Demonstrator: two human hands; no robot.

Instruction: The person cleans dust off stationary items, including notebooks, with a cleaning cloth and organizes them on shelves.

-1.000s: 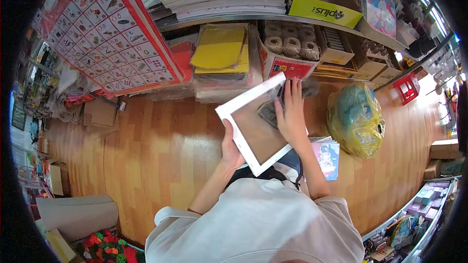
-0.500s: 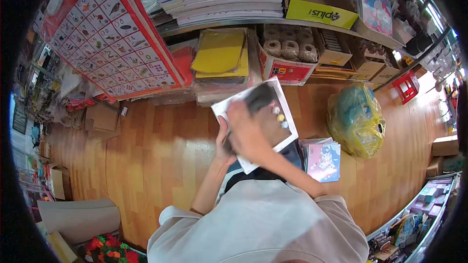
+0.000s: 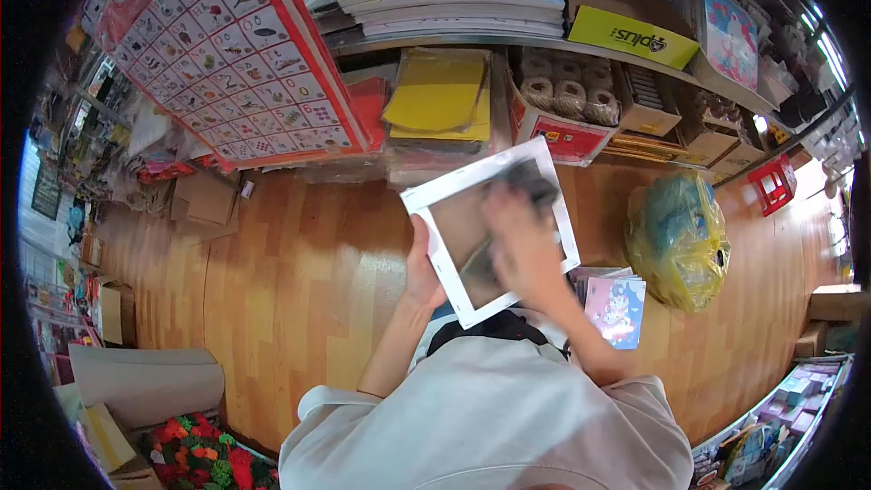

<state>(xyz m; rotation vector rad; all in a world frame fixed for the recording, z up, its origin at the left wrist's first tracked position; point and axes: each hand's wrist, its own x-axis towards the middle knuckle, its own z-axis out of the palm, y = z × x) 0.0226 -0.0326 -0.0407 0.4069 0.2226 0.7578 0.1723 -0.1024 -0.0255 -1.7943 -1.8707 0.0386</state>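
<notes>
My left hand (image 3: 423, 272) grips the left edge of a square white frame (image 3: 561, 210), thumb along the border. The frame is tilted in front of my lap. Small marks like staples dot its white border, and its middle looks brownish with dark patches. Over this middle lies my right hand (image 3: 528, 249), its fingers smeared by motion. A blurred dark patch (image 3: 533, 183) shows at those fingertips; I cannot tell whether the hand holds it. Beside my lap on the wooden floor rests a small pile of pink and blue booklets (image 3: 615, 308).
A yellow plastic bag (image 3: 678, 240) stands on the floor at right. Ahead, shelves carry stacked books (image 3: 449, 0), yellow sheets (image 3: 435, 95) and a box of twine rolls (image 3: 567, 100). An alphabet poster (image 3: 227, 63) leans at left. A red plastic basket (image 3: 773, 186) is farther right.
The frame now shows its border with staple-like marks; the coloured dots seen before are out of sight. My right hand has moved right across its middle. The view has shifted slightly.
</notes>
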